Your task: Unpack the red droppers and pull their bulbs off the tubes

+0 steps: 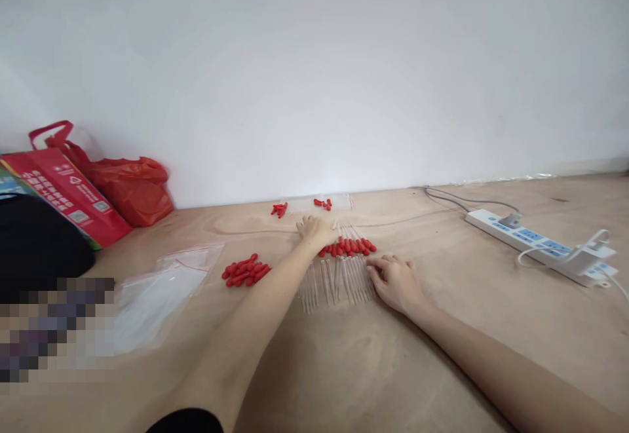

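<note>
My left hand [317, 228] reaches out over the wood, at the left end of a row of clear thin tubes with red bulbs [348, 245], which look like droppers. Its fingers are spread and bent down; part of the row is hidden under it. My right hand [397, 281] rests on its side with fingers loosely bent, beside the right end of a nearer row of bare clear tubes [344, 281]. I see nothing held in it. Left of my left forearm lies a pile of loose red rubber bulbs [246, 270].
Near the wall lie a clear bag [339, 202] and small red bulbs [279, 209]. Clear zip bags [157, 295] are on the left, with a red printed bag [73, 190] and an orange-red plastic bag [132, 190] behind. A white power strip [540, 244] with cables stands right.
</note>
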Tool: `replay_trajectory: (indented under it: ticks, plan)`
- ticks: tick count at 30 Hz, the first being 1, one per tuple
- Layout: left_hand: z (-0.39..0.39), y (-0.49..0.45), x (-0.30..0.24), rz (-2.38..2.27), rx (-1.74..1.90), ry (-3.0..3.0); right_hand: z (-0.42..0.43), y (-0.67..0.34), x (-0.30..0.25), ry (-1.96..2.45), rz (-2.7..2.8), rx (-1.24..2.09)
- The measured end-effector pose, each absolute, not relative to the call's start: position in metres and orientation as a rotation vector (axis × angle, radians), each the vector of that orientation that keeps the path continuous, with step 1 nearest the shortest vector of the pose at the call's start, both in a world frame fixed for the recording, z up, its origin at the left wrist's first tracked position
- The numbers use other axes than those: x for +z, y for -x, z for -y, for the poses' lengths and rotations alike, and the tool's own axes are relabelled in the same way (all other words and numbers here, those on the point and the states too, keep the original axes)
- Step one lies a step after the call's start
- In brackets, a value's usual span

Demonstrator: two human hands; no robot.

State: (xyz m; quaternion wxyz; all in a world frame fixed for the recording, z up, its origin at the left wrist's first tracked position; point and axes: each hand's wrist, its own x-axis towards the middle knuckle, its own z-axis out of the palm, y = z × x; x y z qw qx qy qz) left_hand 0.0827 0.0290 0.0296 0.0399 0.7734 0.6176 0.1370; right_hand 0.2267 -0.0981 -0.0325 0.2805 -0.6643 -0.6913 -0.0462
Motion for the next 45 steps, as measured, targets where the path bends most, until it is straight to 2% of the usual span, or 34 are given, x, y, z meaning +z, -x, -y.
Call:
replay_trajectory:
  ticks: [6,8,13,22,45]
  plan:
    - [0.011,-0.044,0.048,-1.788,0.555,-2.537,0.096,-0.230,-0.033,1.694,1.713,-0.076]
    - [0.034,-0.019,0.042,-1.669,0.592,-2.633,0.098,-0.230,-0.030,1.584,1.690,-0.120]
    - [0.083,0.028,0.010,-1.160,0.942,-2.983,0.110,-0.219,-0.020,1.228,1.900,-0.295]
    - [0.099,0.021,-0.009,-0.921,1.255,-2.974,0.117,-0.196,-0.026,0.966,2.139,-0.362]
    - [0.100,0.024,-0.016,-0.798,1.206,-2.998,0.120,-0.193,-0.027,0.766,2.156,-0.298]
